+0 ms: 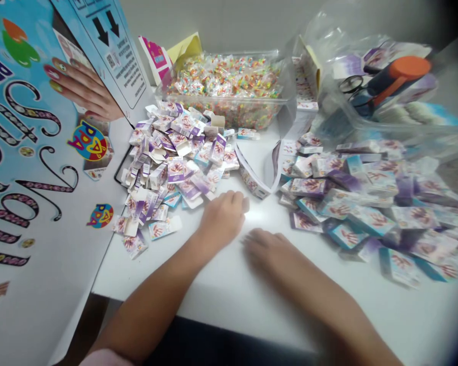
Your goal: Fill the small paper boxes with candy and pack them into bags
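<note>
White tabletop (209, 290) lies beneath both hands. Taking a clock centred between them, the left hand (222, 217) rests toward ten, fingers curled in; whether it grips anything I cannot tell. The right hand (269, 248), toward four, is blurred, so its grip cannot be read either. Just beyond them at twelve stands a bent printed card piece (252, 180), nearest the left hand. Small boxes heap up between ten and eleven, a purple-and-white pile (175, 168), several with flaps open. Another pile (341, 208) spreads at three. Farther off at twelve, a clear tub (252, 101) holds colourful packets (221, 76).
</note>
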Action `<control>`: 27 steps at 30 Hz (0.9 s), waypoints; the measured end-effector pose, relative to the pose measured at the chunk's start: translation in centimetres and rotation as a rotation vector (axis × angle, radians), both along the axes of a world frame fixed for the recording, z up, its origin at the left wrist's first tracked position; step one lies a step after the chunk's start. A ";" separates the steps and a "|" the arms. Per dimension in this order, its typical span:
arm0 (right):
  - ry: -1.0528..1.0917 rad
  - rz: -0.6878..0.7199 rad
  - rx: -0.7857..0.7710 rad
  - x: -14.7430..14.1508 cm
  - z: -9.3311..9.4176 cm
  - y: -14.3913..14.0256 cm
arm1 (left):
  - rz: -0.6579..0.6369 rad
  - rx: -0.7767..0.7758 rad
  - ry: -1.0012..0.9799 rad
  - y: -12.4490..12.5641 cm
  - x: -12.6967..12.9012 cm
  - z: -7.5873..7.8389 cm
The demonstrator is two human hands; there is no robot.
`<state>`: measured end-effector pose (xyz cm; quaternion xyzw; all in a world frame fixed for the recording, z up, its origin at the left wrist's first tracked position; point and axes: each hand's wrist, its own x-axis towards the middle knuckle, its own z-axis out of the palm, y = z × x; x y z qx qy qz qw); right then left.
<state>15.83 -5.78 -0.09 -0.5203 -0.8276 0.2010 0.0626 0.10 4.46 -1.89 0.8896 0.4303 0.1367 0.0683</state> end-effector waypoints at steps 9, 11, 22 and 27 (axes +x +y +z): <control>0.338 -0.169 0.180 0.7 -0.8 1.5 | -0.120 -0.049 -0.018 0.7 0.1 -0.8; 0.481 -0.301 0.291 1.0 -1.1 1.6 | -0.162 -0.070 0.021 0.7 0.2 -1.2; 0.983 -0.918 0.484 0.0 -1.6 2.7 | -0.033 -0.170 -0.087 0.4 0.4 -1.0; 0.983 -0.909 0.525 0.2 -2.1 3.1 | -0.137 -0.444 -0.304 -0.9 0.9 -1.0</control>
